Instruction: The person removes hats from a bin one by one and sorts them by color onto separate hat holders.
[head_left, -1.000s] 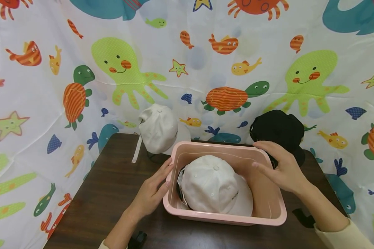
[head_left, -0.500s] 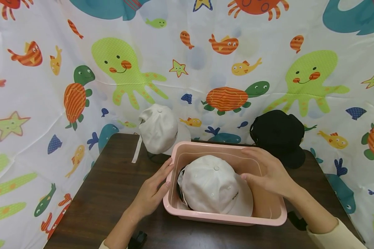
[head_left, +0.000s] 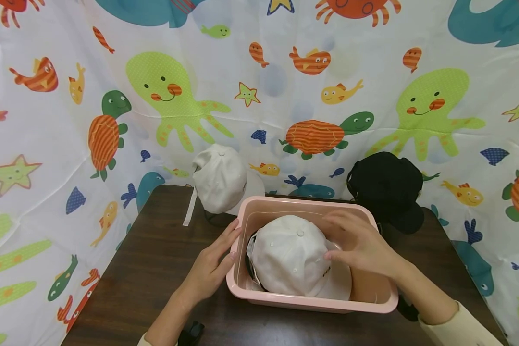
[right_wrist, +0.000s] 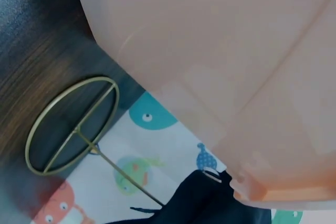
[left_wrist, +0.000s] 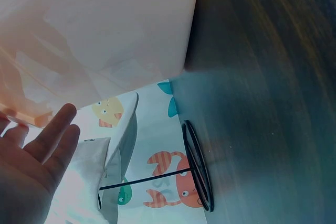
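A white baseball cap (head_left: 287, 254) with small dark lettering sits crown up in a pink plastic tub (head_left: 302, 302), its brim toward the right. My left hand (head_left: 209, 269) rests on the tub's left rim with fingers extended; the left wrist view shows those fingers (left_wrist: 58, 129) beside the tub wall (left_wrist: 105, 30). Over the tub's right half hovers my right hand (head_left: 363, 245), thumb and fingers apart and loosely bent. Its thumb is near the cap's brim; whether it touches cannot be told. The right wrist view shows the tub's outer wall (right_wrist: 210, 51) but not the hand.
Behind the tub, a second white cap (head_left: 220, 180) sits at left on a black wire stand (left_wrist: 197, 166). A black cap (head_left: 385, 187) is at back right on a gold-coloured stand (right_wrist: 73, 127). A sea-animal curtain (head_left: 272, 38) hangs behind the dark wooden table (head_left: 142, 254).
My right hand has moved left and slightly down, from the tub's right rim to over the tub, near the cap's brim. My left hand and the tub stay put.
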A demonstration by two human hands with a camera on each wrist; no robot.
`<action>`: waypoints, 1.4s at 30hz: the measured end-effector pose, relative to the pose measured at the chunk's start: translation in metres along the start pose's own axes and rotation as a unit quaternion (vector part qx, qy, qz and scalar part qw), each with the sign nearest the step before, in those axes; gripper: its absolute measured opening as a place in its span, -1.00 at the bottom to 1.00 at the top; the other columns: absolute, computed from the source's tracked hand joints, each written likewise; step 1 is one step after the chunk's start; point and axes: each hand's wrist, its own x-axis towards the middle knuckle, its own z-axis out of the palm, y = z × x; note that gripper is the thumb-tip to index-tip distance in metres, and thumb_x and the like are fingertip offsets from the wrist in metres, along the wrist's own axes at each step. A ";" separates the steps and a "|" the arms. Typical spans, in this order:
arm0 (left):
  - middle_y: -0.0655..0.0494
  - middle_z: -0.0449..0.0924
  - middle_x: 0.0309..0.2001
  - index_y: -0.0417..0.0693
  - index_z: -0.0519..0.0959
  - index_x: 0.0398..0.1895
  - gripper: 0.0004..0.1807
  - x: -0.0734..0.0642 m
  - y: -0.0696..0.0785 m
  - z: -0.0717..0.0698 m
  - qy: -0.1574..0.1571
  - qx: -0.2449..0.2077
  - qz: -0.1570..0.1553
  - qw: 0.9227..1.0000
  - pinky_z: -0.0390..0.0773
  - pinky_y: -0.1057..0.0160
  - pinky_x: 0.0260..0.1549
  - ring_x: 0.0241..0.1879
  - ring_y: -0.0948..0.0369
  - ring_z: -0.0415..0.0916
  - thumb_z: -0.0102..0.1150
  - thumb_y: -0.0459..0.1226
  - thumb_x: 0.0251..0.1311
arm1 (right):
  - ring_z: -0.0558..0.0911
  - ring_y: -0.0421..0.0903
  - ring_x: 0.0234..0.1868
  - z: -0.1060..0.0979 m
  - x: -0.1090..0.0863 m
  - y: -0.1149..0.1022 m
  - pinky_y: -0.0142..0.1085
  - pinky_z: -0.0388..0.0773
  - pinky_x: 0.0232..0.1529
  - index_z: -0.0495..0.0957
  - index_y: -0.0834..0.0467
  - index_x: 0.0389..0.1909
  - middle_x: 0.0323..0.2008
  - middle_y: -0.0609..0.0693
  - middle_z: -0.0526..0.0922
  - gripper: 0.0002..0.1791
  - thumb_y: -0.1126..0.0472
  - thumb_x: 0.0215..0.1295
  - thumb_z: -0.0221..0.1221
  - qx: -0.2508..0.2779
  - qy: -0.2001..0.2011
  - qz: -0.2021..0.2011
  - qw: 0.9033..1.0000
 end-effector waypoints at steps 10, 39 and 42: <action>-0.01 0.20 0.61 -0.17 0.37 0.54 -0.40 0.000 0.000 0.000 0.000 0.000 0.000 1.000 0.11 0.42 0.47 0.55 0.11 0.24 0.09 -0.39 0.45 | 0.61 0.02 0.14 0.012 0.002 0.001 -0.20 0.64 0.17 0.59 0.01 0.29 0.21 -0.12 0.60 -0.21 -0.04 -0.02 0.64 0.054 -0.033 0.015 0.998; 0.00 0.18 0.62 -0.17 0.35 0.55 -0.41 -0.001 0.001 0.000 -0.003 -0.002 -0.008 1.000 0.11 0.42 0.47 0.55 0.13 0.23 0.06 -0.38 0.46 | 0.65 -0.23 -0.14 0.022 0.007 0.001 -0.12 0.72 -0.07 0.67 -0.01 0.00 -0.13 -0.23 0.72 -0.63 0.30 0.21 0.50 0.106 -0.082 0.011 0.991; 0.00 0.18 0.62 -0.17 0.35 0.55 -0.41 -0.001 0.001 0.000 -0.003 -0.003 -0.008 1.000 0.11 0.42 0.47 0.55 0.13 0.23 0.06 -0.38 0.47 | 0.67 -0.22 -0.18 0.022 0.006 0.001 -0.18 0.73 -0.13 0.69 0.01 -0.06 -0.17 -0.20 0.72 -0.68 0.33 0.21 0.49 0.116 -0.073 0.000 0.991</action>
